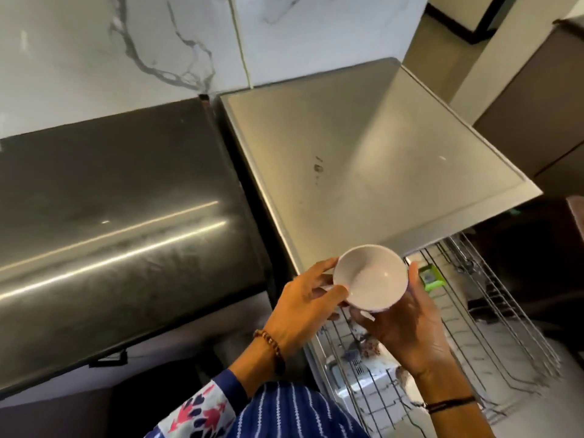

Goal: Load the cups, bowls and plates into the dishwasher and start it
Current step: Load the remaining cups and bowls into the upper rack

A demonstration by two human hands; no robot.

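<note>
A small white bowl (pixel 370 278) is held upright between both hands, above the front edge of the dishwasher's steel top (pixel 363 159). My left hand (pixel 303 306) grips its left rim with thumb and fingers. From below and on the right, my right hand (pixel 407 327) cups the bowl, fingers curled around its underside. Beneath the hands a pulled-out wire rack (pixel 467 349) shows; some dishes lie low in it, mostly hidden by my right hand.
A dark brushed-steel appliance (pixel 120 222) fills the left side, close against the dishwasher. A marble wall (pixel 158 42) rises behind both. A green object (pixel 430 277) sits by the rack's far edge. Beige cabinets (pixel 537 105) stand at the right.
</note>
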